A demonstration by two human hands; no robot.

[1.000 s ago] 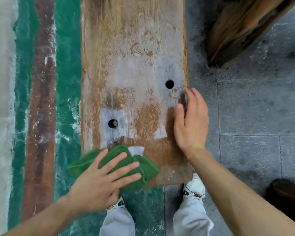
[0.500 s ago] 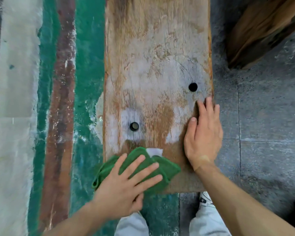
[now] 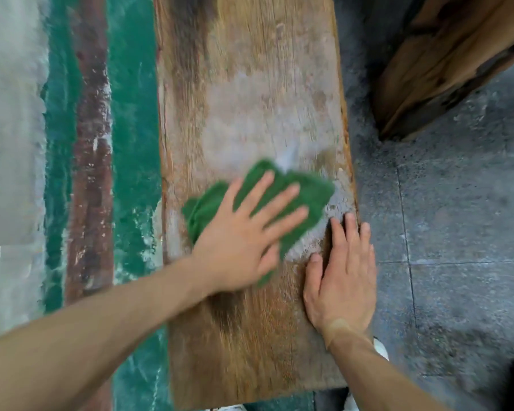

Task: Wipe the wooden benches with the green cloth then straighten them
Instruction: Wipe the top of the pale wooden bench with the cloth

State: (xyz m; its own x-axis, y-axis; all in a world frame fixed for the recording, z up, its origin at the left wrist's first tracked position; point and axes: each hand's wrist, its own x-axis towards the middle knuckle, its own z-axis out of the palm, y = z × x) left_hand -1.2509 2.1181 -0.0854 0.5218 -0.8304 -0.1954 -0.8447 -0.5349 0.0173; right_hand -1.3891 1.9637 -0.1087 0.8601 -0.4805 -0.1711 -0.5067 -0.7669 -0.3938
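The right hand (image 3: 340, 289) lies flat on the surface (image 3: 250, 84) at its right edge, grip open and empty. Just beyond, the left hand (image 3: 244, 229) presses the cloth (image 3: 306, 194) flat with spread fingers. Another bench (image 3: 445, 63) stands far right.

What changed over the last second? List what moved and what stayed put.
The left hand, fingers spread flat on the green cloth, pushed it from the bench's near left corner up and rightward along the wooden bench; the cloth now covers the area where the two holes showed. The darker wiped patch reaches farther up the board. Nothing was picked up or released. The right hand stays flat on the bench's right edge.
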